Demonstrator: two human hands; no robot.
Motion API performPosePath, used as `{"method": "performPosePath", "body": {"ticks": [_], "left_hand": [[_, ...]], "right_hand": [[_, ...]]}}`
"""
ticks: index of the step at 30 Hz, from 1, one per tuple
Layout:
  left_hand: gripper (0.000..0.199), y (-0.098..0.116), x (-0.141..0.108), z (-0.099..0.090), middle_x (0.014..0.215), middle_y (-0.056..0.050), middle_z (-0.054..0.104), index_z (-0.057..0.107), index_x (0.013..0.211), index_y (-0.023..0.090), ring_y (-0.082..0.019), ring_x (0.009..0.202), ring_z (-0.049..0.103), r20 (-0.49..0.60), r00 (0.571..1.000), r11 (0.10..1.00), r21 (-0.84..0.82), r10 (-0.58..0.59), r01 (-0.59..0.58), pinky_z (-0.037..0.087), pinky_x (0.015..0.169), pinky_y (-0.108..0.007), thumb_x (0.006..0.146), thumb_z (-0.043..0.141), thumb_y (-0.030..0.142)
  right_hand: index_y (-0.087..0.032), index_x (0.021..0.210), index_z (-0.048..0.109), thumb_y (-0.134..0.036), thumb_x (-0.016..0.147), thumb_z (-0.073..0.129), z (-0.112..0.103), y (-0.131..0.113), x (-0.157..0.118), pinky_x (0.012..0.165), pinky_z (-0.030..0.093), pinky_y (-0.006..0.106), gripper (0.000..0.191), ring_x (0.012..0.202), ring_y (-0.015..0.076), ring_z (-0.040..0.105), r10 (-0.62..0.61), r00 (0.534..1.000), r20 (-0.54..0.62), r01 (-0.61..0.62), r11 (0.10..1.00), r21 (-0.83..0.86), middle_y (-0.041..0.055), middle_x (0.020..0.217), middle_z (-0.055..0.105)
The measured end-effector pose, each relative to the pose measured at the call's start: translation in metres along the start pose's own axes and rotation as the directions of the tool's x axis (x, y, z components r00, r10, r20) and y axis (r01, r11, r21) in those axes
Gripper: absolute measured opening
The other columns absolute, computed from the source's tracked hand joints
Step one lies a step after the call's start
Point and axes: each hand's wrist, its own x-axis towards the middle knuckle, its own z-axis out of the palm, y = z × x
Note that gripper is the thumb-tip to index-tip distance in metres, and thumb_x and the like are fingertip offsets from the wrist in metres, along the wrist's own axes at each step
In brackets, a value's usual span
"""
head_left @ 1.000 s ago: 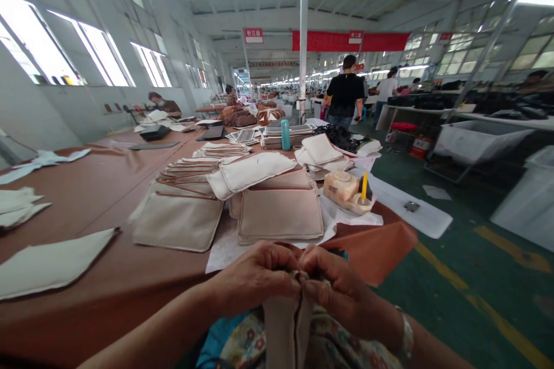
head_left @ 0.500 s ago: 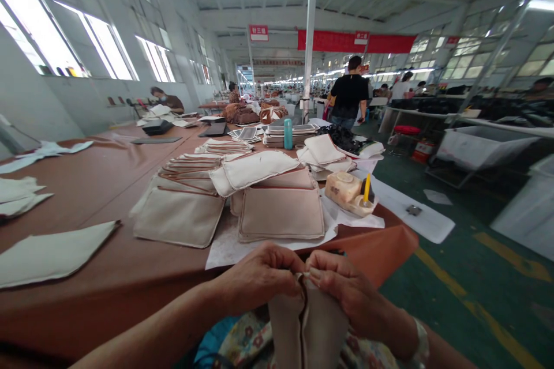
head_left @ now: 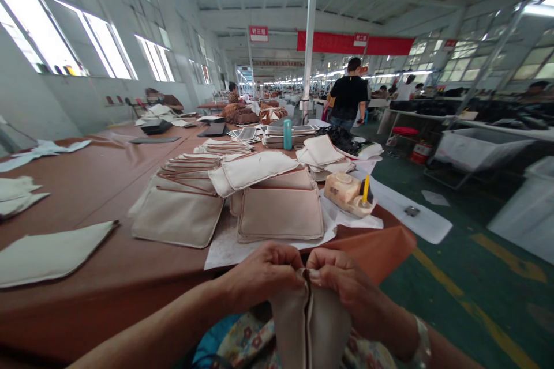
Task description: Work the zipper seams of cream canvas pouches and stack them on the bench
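A beige leather panel (head_left: 326, 323) with a dark seam down its middle hangs over my lap, below the table's front edge. My left hand (head_left: 268, 274) pinches its top end just left of the seam. Close beside it, my right hand (head_left: 340, 277) grips the same end on the right, with thumb and bent fingers pressed together. The fingertips nearly meet at the top of the seam. Straight ahead on the table lies a stack of stitched beige leather pieces (head_left: 280, 213), with a paler piece (head_left: 259, 168) slanting across its back.
More beige pieces (head_left: 177, 216) are stacked to the left on the brown-covered table (head_left: 95, 184). A plastic tub (head_left: 344, 187) with a yellow-handled brush (head_left: 366, 189) stands at the right corner. Further back are a teal bottle (head_left: 287, 134) and a standing person in black (head_left: 350, 95).
Both hands still grip the leather panel. Its seam and top end have shifted slightly to the right, and the two halves sit closer together along the seam.
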Motion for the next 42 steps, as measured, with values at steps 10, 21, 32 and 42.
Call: {"method": "performPosePath", "body": {"ticks": [10,21,32,42], "left_hand": [[0.019,0.001,0.003,0.010,0.063,0.001,0.055,0.069,0.075,0.012,-0.011,0.055,0.041,-0.081,0.997,1.000,-0.015,-0.009,0.008,0.030,0.053,-0.023,0.070,0.062,0.029],[0.018,0.008,0.001,0.015,0.061,0.004,0.040,0.062,0.069,0.012,-0.009,0.056,0.032,-0.076,0.988,0.877,0.473,0.137,-0.085,0.022,0.047,-0.020,0.079,0.052,0.024],[0.016,0.005,-0.005,0.013,0.067,0.001,0.050,0.067,0.074,0.013,-0.013,0.063,0.042,0.013,0.996,0.974,0.209,0.086,-0.087,0.033,0.056,-0.022,0.077,0.059,0.027],[0.046,0.003,-0.004,0.016,0.064,0.003,0.040,0.066,0.072,0.010,-0.009,0.058,0.030,0.061,0.998,0.995,-0.101,0.013,-0.007,0.022,0.052,-0.023,0.078,0.072,0.055]], "right_hand": [[-0.018,0.075,0.050,-0.033,0.080,0.059,-0.003,-0.006,-0.008,0.051,0.021,0.022,0.019,0.057,0.0099,0.028,-0.077,0.996,-0.048,0.067,0.981,-0.182,-0.0056,0.063,0.038],[-0.016,0.079,0.055,-0.027,0.085,0.060,-0.009,0.001,-0.007,0.054,0.027,0.023,0.014,0.063,0.0112,0.037,-0.164,0.983,-0.086,0.116,0.908,-0.402,-0.0031,0.068,0.048],[-0.016,0.080,0.062,-0.017,0.080,0.063,-0.010,0.008,-0.014,0.061,0.033,0.024,0.001,0.067,0.0130,0.044,-0.300,0.954,-0.025,0.282,0.921,-0.268,-0.0016,0.072,0.054],[-0.018,0.086,0.064,-0.020,0.095,0.055,-0.014,-0.001,-0.024,0.065,0.038,0.027,0.012,0.072,0.0155,0.050,-0.547,0.818,0.178,0.559,0.681,-0.474,0.0011,0.078,0.053]]}}
